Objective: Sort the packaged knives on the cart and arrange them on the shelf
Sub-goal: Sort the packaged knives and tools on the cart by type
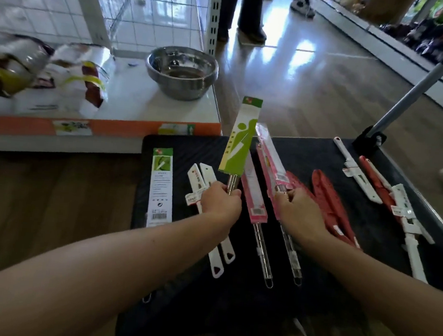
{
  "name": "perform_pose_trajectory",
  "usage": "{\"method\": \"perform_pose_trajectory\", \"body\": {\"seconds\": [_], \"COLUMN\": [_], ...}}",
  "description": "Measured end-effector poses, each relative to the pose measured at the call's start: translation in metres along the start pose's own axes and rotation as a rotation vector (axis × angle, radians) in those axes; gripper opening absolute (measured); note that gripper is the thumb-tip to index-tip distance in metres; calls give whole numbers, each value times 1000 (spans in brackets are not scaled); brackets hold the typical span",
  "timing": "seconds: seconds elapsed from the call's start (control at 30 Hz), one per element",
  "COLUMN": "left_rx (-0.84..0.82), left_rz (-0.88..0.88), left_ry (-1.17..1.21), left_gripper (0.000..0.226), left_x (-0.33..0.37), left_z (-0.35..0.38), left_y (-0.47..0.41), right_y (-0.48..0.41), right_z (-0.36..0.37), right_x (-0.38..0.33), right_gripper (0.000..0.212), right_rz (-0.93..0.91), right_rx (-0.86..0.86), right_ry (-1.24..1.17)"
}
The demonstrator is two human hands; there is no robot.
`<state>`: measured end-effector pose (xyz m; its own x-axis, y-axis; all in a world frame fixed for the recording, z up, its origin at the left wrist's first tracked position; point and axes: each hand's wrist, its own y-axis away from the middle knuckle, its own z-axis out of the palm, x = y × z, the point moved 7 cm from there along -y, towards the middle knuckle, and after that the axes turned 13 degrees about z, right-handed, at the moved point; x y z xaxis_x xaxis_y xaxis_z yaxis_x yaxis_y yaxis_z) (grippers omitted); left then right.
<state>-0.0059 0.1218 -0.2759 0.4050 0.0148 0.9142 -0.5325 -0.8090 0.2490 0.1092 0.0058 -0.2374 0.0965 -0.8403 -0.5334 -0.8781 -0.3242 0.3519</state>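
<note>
**Two knives raised, shelf to the upper left**

Head view: at frame centre the left hand grips the metal handle of the green-sleeved knife. Its long axis runs up the frame, sleeve tip away from the person. Just beside it the right hand pinches the handle of the pink-sleeved knife, roughly parallel. Both stand above the cart. The shelf lies upper left, nearer the left hand, whose forearm reaches in from lower left.
</note>
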Motion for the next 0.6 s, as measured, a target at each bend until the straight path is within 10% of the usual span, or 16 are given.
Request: {"method": "perform_pose_trajectory", "body": {"seconds": [0.6], "left_rx": [108], "left_rz": [-86], "left_ry": [-160], "left_gripper": [32], "left_x": [-31], "left_z": [-30], "left_y": [11], "right_y": [-3], "right_z": [36], "right_x": [9], "right_gripper": [36], "right_rz": [30], "right_rx": [-175], "right_ry": [149]}}
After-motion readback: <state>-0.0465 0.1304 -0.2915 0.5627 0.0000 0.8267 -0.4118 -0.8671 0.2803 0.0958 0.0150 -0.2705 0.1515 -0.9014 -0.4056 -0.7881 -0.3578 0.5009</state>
